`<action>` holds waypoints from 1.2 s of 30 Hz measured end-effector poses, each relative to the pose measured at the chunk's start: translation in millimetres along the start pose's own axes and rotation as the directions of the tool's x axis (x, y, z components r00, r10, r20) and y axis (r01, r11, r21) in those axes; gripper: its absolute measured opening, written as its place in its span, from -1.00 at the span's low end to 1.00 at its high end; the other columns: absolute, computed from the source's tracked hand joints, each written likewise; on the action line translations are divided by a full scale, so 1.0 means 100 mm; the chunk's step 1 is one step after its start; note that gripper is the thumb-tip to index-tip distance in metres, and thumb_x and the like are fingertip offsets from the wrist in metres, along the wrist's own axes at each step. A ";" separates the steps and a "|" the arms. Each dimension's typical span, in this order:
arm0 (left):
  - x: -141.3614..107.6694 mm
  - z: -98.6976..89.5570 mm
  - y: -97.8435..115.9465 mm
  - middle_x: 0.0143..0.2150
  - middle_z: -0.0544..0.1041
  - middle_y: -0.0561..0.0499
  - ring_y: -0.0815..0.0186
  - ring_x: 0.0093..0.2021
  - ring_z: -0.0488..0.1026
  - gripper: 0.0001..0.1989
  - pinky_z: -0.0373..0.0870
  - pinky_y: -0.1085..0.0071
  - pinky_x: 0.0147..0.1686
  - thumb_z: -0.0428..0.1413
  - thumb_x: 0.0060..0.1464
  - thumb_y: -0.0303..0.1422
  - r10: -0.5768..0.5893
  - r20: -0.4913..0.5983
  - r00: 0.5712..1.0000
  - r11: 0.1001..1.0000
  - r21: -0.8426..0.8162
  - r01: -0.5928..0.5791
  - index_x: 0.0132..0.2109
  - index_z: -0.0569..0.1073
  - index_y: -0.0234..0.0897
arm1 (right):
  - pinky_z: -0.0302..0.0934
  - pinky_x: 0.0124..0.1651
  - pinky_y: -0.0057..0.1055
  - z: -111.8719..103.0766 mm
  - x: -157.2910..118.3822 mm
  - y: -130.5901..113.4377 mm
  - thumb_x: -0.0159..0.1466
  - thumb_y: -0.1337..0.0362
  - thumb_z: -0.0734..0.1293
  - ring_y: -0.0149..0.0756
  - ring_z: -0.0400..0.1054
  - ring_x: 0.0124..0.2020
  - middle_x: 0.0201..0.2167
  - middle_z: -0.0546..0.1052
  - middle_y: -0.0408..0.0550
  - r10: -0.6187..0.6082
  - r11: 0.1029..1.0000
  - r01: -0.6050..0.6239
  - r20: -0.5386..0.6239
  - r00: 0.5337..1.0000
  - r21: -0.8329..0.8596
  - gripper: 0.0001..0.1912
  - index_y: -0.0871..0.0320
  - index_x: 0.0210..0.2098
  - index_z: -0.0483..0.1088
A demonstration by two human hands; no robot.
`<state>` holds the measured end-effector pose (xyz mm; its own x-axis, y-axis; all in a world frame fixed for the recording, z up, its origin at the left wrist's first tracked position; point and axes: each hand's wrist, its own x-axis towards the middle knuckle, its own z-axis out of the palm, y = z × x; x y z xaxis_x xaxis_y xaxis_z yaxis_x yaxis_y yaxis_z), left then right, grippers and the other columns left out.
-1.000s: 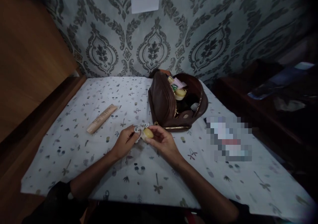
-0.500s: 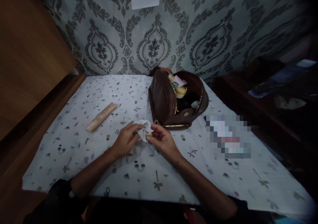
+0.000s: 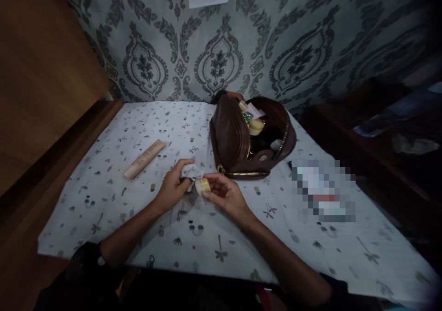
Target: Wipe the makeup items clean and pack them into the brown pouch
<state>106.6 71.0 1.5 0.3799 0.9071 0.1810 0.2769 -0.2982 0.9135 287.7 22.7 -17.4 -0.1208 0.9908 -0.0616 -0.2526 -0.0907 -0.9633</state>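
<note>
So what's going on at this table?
Someone is using both bare hands. The right hand holds a small jar with a yellow lid, and the left hand holds a crumpled white cloth or tissue beside it. Behind them a brown bag stands unzipped, with another yellow-topped container inside. A beige tube lies off to the left.

A cloth-covered table (image 3: 221,251) carries everything here, its white cover printed with small palms, pineapples and sunglasses. On the left lies a beige tube (image 3: 145,160) on a slant, its far end angled to the right. Right of the middle, toward the far edge, sits a brown bag (image 3: 228,127) – unzipped and gaping. Nearer and farther right lies a flat-looking item (image 3: 319,191) – blurred out, so I can't tell what.
</note>
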 end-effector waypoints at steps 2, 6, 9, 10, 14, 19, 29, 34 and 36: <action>0.00 -0.02 0.02 -0.20 0.53 0.04 0.31 -0.21 0.45 -0.62 0.34 0.45 -0.20 -0.02 0.03 -0.53 0.039 0.047 0.998 0.998 0.041 -0.041 0.01 0.43 -0.27 | 0.34 -0.20 -0.37 0.01 0.00 0.00 -0.04 0.12 0.58 -0.35 0.43 -0.31 -0.35 0.54 -0.16 0.007 1.000 -0.007 0.004 1.000 0.009 -0.51 0.07 -0.16 0.43; 0.01 -0.04 0.06 -0.04 0.56 -0.05 0.22 -0.03 0.48 -0.58 0.38 0.34 -0.02 -0.02 0.04 -0.54 0.171 0.146 0.974 0.983 0.040 -0.179 0.04 0.47 -0.27 | 0.30 -0.35 -0.41 0.00 0.02 0.03 -0.07 0.11 0.59 -0.38 0.37 -0.44 -0.44 0.49 -0.21 0.029 1.000 -0.029 -0.043 0.999 -0.003 -0.52 0.07 -0.23 0.40; 0.00 -0.05 0.08 0.04 0.52 -0.13 0.16 0.08 0.45 -0.62 0.34 0.22 0.10 0.02 0.15 -0.46 0.309 0.179 0.934 0.949 0.005 -0.315 0.10 0.46 -0.25 | 0.21 -0.46 -0.47 -0.01 0.03 0.05 -0.08 0.14 0.58 -0.43 0.30 -0.50 -0.47 0.45 -0.23 0.033 0.999 -0.036 -0.085 0.996 -0.030 -0.55 0.09 -0.27 0.39; -0.01 -0.04 0.09 0.04 0.52 -0.15 0.14 0.11 0.43 -0.65 0.33 0.20 0.12 0.04 0.18 -0.43 0.331 0.177 0.927 0.942 0.001 -0.337 0.10 0.46 -0.25 | 0.17 -0.49 -0.49 -0.02 0.03 0.05 -0.08 0.16 0.57 -0.44 0.27 -0.52 -0.48 0.43 -0.24 0.024 0.998 -0.029 -0.096 0.995 -0.052 -0.57 0.09 -0.28 0.40; -0.03 0.01 0.05 -0.04 0.55 -0.13 0.17 0.10 0.44 -0.77 0.35 0.24 0.09 0.08 0.24 -0.36 0.347 0.105 0.932 0.933 0.059 -0.354 0.00 0.51 -0.25 | 0.06 -0.54 -0.51 -0.04 0.04 0.05 -0.06 0.21 0.54 -0.47 0.17 -0.58 -0.56 0.38 -0.27 -0.002 0.995 -0.008 -0.094 0.996 -0.104 -0.63 0.10 -0.28 0.43; -0.04 0.03 0.03 -0.15 0.57 -0.07 0.28 -0.10 0.51 -0.81 0.39 0.39 -0.06 0.04 0.28 -0.36 0.321 0.098 0.942 0.936 0.118 -0.331 -0.05 0.50 -0.29 | 0.07 -0.52 -0.50 -0.03 0.04 0.05 -0.08 0.21 0.56 -0.47 0.19 -0.60 -0.63 0.36 -0.33 0.041 0.996 -0.045 -0.062 0.997 -0.072 -0.59 0.11 -0.26 0.43; 0.03 -0.05 0.07 -0.42 0.49 0.09 0.38 -0.44 0.40 -0.77 0.30 0.50 -0.42 0.02 0.25 -0.24 0.024 0.110 0.994 0.999 0.027 -0.028 -0.20 0.46 -0.29 | 0.22 -0.43 -0.47 0.02 -0.01 0.06 -0.08 0.16 0.60 -0.45 0.32 -0.53 -0.52 0.48 -0.26 0.084 0.996 -0.084 0.036 0.996 -0.010 -0.50 0.09 -0.18 0.44; 0.05 -0.01 0.01 -0.57 0.43 0.16 0.39 -0.64 0.38 -0.67 0.29 0.51 -0.64 0.07 0.18 -0.06 -0.171 0.200 0.965 0.941 -0.257 0.220 -0.23 0.42 -0.27 | 0.33 -0.33 -0.44 0.02 -0.03 0.01 -0.05 0.17 0.60 -0.40 0.44 -0.44 -0.45 0.57 -0.19 0.066 0.998 -0.067 0.064 0.996 0.015 -0.50 0.08 -0.16 0.42; 0.05 0.01 0.00 -0.59 0.43 0.17 0.38 -0.67 0.39 -0.63 0.32 0.50 -0.67 0.11 0.13 -0.02 -0.227 0.229 0.946 0.900 -0.323 0.294 -0.23 0.41 -0.27 | 0.36 -0.33 -0.43 0.03 -0.03 0.01 -0.05 0.17 0.60 -0.38 0.46 -0.43 -0.44 0.58 -0.18 0.055 0.998 -0.057 0.058 0.997 0.030 -0.49 0.08 -0.15 0.42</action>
<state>109.0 75.0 2.3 0.4990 0.8582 -0.1200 0.0760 0.0946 0.9926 285.2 19.9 -17.0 -0.1902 0.9767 -0.0994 -0.2739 -0.1500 -0.9500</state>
